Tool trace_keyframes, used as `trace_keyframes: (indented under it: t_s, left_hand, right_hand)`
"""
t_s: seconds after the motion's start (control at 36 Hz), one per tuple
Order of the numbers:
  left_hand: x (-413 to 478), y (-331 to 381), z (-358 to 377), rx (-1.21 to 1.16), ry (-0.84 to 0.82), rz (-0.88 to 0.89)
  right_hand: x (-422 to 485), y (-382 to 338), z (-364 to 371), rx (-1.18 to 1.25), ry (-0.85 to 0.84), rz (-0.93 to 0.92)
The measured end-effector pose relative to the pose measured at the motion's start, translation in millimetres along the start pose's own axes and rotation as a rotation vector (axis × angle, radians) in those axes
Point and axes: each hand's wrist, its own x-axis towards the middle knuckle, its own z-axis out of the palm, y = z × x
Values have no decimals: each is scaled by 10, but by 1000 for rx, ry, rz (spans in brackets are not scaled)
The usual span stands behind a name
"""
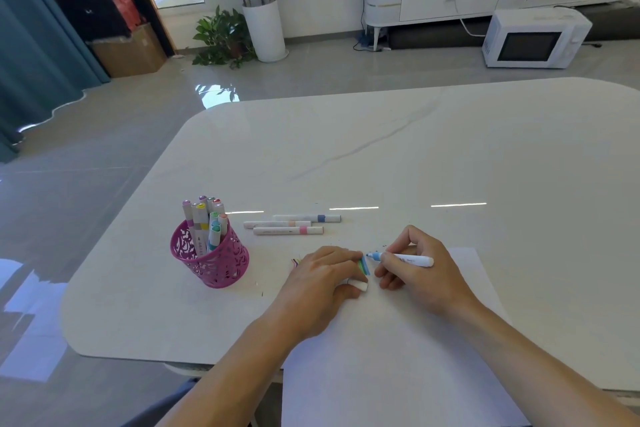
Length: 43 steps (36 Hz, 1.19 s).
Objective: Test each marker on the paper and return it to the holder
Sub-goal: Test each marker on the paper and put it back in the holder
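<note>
Counter point(415, 156): white and glossy, with a faint grey vein and rounded corners; it carries everything below.
Paper point(381, 374): a white sheet lying flat at the counter's near edge, right of the middle, its near end hanging over that edge towards the person.
Holder point(211, 260): a pink cut-out cup standing upright towards the near-left corner of the counter, well apart from the paper's left side.
Left hand point(322, 284): rests palm down on the far-left part of the paper; its fingers are bent and, with the thumb, pinch a white cap.
Right hand point(422, 274): rests on the paper just right of the left hand, fingers curled round a blue marker in a writing grip.
Loose markers point(287, 225): three capped white markers lying side by side on the bare counter, just beyond the hands and right of the holder, with a blue, a peach and a pink band.
Markers in holder point(202, 218): a bunch standing upright, coloured caps upward.
Blue marker point(405, 258): uncapped, lying nearly level in the right hand, its blue tip pointing left at the paper's far-left part, just beside the left fingertips.
Colour strokes point(363, 267): short green and blue bars on the paper between the two hands; a few more show left of the left hand.
White cap point(360, 285): peeks out under the left hand, touching the paper.
</note>
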Motion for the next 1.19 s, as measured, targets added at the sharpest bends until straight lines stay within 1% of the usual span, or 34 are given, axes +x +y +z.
trace_keyframes:
  t_s: [0.31,0.53,0.75,1.19]
  left_hand:
    - [12,25,-30,34,-47,-18]
    - [9,53,-32,105,-23,17]
    - [-6,82,-41,151,-39,18]
    - [-9,117,-70,154,-71,-6]
  right_hand:
    - [8,-11,11,-28,-13,13]
    - [-3,-30,7,-51,-15,17]
    - [-7,-50,-4,-52,-20,34]
    - [-24,-87,-12,-117,-4,42]
